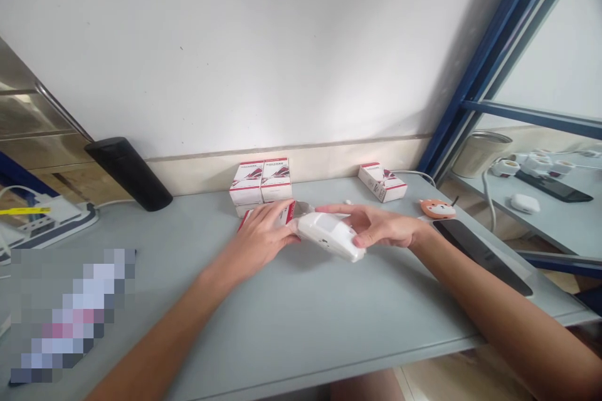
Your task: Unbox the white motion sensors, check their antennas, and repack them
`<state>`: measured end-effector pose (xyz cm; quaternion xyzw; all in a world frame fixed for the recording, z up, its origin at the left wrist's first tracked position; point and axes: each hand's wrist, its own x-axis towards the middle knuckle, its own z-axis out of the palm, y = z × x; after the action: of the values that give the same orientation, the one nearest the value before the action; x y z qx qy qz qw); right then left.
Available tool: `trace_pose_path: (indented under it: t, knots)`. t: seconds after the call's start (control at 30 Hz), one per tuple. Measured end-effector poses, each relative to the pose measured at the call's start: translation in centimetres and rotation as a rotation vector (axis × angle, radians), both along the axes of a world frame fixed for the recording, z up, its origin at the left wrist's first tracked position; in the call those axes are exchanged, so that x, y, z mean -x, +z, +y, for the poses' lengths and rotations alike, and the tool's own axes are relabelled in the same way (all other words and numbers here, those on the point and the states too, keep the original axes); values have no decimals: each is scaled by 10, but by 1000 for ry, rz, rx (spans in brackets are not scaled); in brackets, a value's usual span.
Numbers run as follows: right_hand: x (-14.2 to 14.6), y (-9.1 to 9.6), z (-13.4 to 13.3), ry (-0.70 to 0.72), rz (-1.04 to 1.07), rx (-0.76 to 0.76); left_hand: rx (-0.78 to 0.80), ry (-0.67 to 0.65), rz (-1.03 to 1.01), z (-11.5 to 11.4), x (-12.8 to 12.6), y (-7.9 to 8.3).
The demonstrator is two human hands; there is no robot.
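Note:
My left hand [261,236] grips a small red-and-white cardboard box [245,220], which is mostly hidden under the fingers. A white plastic device [329,236] lies tilted just to its right, touching my left fingertips. My right hand [380,227] holds that device from the right, with the thumb along its near side and the fingers reaching over the top. Behind my hands, a pair of red-and-white boxes [261,181] stands on the pale grey desk [301,307].
Another such box [382,182] and an orange fox-shaped object [437,208] stand towards the back right. A black phone [480,255] lies near the right edge. A black cylinder [129,174] lies at the back left. A blue-framed shelf [517,213] holding white sockets stands to the right.

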<state>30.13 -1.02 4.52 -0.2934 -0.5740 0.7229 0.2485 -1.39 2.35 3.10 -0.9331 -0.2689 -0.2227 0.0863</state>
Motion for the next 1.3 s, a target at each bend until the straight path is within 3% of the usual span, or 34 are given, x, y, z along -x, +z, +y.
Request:
trace_pose_path:
  t: [0.2, 0.33, 0.43, 0.53, 0.67, 0.87, 1.13, 1.3]
  knots:
    - [14, 4, -5, -349, -136, -180, -95, 29, -46, -5, -7, -2]
    - [42, -11, -9, -595, -140, -311, -158, 35, -74, -17, -17, -5]
    - [58, -21, -13, -820, -157, -412, -137, 27, -90, -29, -25, -6]
    - [69, -28, -17, -947, -126, -494, -105, 51, -146, -37, -33, -9]
    - [77, -32, -23, -992, -28, -569, -92, 89, -276, -41, -38, -13]
    - [74, -29, -24, -985, 59, -625, -55, -11, -300, -43, -37, -14]
    - [70, -18, -27, -828, 3, -744, -290, 45, -324, -39, -38, -5]
    - [71, -17, -31, -884, -9, -872, -281, 55, -357, -38, -38, -9]
